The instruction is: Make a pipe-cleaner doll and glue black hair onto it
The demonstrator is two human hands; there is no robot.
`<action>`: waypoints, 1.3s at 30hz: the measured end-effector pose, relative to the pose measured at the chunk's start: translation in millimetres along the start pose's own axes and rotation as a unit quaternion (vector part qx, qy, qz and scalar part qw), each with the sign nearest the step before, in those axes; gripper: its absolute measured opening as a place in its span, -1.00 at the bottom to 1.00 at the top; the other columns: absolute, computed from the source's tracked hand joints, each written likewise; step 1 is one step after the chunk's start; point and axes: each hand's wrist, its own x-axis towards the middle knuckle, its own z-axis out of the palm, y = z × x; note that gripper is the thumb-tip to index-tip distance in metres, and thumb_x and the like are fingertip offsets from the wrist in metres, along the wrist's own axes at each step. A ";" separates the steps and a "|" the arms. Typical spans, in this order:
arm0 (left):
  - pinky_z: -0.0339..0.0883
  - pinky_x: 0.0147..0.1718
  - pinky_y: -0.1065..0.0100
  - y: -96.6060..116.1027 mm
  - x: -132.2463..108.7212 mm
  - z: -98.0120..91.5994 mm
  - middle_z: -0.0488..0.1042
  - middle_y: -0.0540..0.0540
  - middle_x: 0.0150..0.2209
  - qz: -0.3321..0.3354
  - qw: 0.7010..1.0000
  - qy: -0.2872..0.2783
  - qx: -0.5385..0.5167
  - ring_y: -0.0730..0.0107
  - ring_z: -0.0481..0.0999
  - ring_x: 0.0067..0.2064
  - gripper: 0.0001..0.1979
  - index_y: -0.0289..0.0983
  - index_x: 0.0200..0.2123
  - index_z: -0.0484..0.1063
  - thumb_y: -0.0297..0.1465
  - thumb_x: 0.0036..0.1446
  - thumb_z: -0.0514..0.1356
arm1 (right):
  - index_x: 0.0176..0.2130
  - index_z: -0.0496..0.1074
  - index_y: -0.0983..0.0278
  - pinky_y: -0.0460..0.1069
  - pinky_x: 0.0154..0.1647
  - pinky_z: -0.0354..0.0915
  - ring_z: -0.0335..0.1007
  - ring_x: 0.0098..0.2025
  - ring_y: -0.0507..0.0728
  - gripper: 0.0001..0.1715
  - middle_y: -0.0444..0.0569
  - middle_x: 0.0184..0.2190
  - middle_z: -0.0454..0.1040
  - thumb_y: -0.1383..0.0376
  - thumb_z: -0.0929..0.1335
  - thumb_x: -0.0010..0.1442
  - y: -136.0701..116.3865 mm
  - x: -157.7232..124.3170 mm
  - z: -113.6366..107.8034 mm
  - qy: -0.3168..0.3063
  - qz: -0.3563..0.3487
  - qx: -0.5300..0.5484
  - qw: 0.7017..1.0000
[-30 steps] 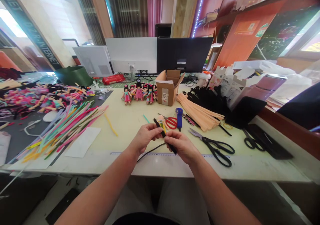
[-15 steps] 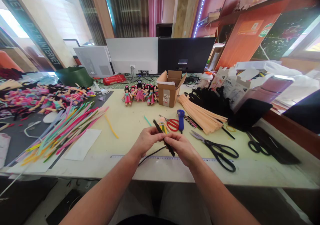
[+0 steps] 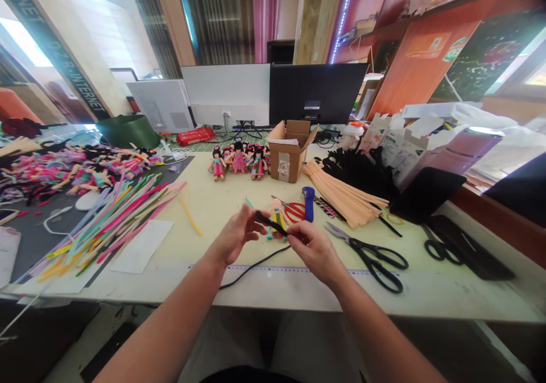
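A short bundle of black fuzzy pipe cleaners [image 3: 272,223] stretches slantwise between my two hands above the table. My right hand [image 3: 314,250] pinches its lower right end between thumb and fingers. At the upper left end, my left hand [image 3: 234,236] has its thumb and fingers around the tip, the lower fingers loosely curled. Just behind the bundle lies a small doll [image 3: 277,217] in yellow and green striped clothing, partly covered by it. A thin black strand [image 3: 251,266] curves over the table below my hands, crossing a ruler [image 3: 336,271].
Red-handled scissors [image 3: 294,211], a blue tool [image 3: 308,204] and large black scissors [image 3: 375,255] lie to the right. Peach pipe cleaners [image 3: 345,192] fan out behind them. Coloured pipe cleaners [image 3: 115,218] lie left. Finished dolls [image 3: 238,158] stand beside a cardboard box [image 3: 286,161].
My hands have moved apart, the left one up and leftward with its fingers looser. The black bundle now slopes less steeply, and more of the doll and strand shows.
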 end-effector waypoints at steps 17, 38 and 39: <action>-0.01 -0.63 0.53 -8.0 -4.5 2.2 0.37 -0.01 -0.56 -0.209 0.963 -0.164 -0.039 0.63 0.27 -0.59 -0.68 -0.40 -0.47 0.44 -0.26 -0.12 0.40 | -0.23 0.49 0.23 0.07 -0.12 0.24 0.31 -0.19 0.17 -0.85 0.03 -0.29 0.47 0.33 0.30 0.27 -6.3 8.6 -10.6 -0.042 -0.227 -0.251 0.940; 0.25 -0.51 0.49 -26.4 0.4 28.6 0.50 0.01 -0.46 -0.119 0.974 0.045 -0.186 0.53 0.44 -0.45 -0.70 -0.31 -0.38 0.52 -0.36 -0.23 0.46 | -0.36 0.49 0.31 -0.04 -0.40 0.32 0.41 -0.45 0.06 -0.83 -0.10 -0.49 0.52 0.26 0.41 0.00 2.1 13.7 19.3 -0.016 0.119 0.225 0.967; 0.26 -0.50 0.49 -28.2 0.9 29.8 0.50 0.00 -0.45 -0.118 0.974 0.046 -0.189 0.52 0.44 -0.44 -0.70 -0.31 -0.38 0.52 -0.35 -0.23 0.45 | -0.37 0.46 0.31 -0.04 -0.41 0.32 0.41 -0.46 0.06 -0.83 -0.12 -0.51 0.51 0.26 0.41 -0.02 0.9 14.2 20.2 -0.015 0.124 0.248 0.961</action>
